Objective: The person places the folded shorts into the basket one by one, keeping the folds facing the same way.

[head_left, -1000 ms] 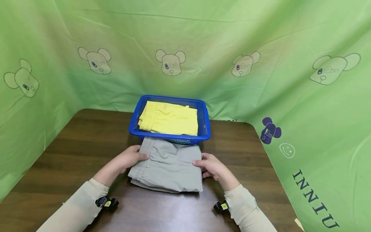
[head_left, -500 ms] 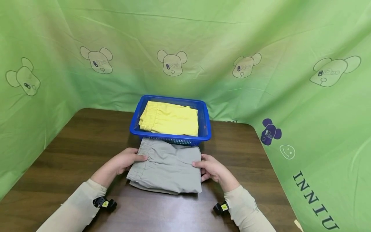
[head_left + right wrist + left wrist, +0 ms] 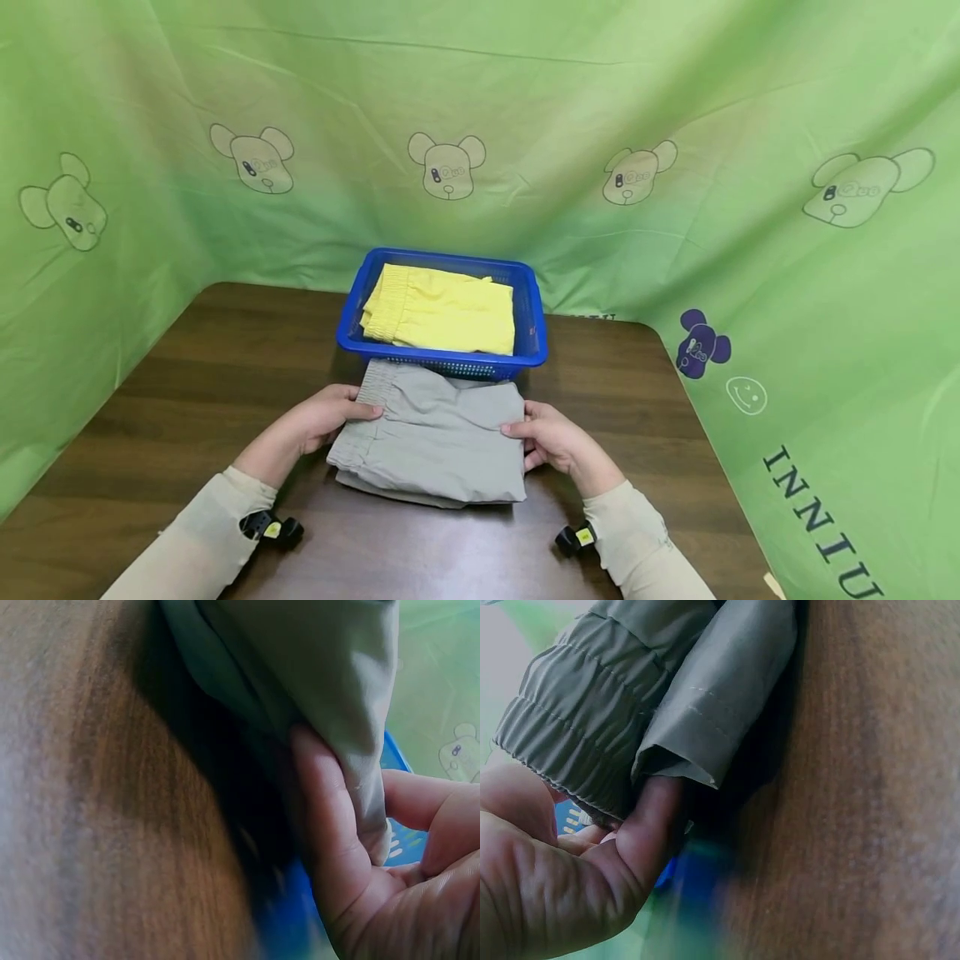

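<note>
Folded grey shorts (image 3: 435, 442) with an elastic waistband lie in front of a blue basket (image 3: 442, 359) in the head view. My left hand (image 3: 322, 417) pinches the waistband side, thumb on top and fingers underneath. On the opposite edge, my right hand (image 3: 555, 440) grips the folded cloth the same way. The left wrist view shows a finger (image 3: 652, 825) tucked under the gathered waistband (image 3: 577, 720). In the right wrist view the cloth (image 3: 322, 667) sits between thumb and fingers, with a dark gap between it and the table. Folded yellow shorts (image 3: 442, 310) lie inside the basket.
The brown wooden table (image 3: 225, 367) carries the basket near its back edge. A green curtain (image 3: 525, 83) printed with bear heads surrounds the table at the back and sides. A black wrist device (image 3: 272, 528) sits on each sleeve.
Both hands keep their hold on the grey shorts. The shorts first shifted slightly left and toward me, then the right side moved a little to the right. The basket stays in place.
</note>
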The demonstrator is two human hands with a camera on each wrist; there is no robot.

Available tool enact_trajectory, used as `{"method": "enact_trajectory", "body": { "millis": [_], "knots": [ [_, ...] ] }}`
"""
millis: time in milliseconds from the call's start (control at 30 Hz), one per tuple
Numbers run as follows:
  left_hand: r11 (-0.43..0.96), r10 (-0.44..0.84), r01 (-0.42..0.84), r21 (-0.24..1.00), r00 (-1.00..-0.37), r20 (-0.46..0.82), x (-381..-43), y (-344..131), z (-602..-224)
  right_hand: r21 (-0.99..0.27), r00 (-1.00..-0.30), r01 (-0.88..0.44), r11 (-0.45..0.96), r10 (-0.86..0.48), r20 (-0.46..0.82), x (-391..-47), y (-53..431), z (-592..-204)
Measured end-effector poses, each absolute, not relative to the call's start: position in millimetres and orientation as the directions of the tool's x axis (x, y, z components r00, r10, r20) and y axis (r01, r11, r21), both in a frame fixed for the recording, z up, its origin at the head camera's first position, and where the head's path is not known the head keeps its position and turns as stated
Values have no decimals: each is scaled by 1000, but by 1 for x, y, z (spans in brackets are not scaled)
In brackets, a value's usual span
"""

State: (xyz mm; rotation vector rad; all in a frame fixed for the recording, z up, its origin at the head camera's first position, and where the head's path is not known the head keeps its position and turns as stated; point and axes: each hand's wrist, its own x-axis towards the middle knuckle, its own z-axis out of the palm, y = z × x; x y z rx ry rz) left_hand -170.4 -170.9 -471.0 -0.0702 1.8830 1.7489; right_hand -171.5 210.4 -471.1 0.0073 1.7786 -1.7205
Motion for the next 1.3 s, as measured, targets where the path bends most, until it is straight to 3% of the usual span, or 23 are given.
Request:
{"method": "enact_trajectory", "body": {
  "millis": [1300],
  "knots": [
    [96,461,-356,929,-811,-359,-153,-169,-426,-939,-789,329,98,-519,-330,-164,223,-424]
  ]
}}
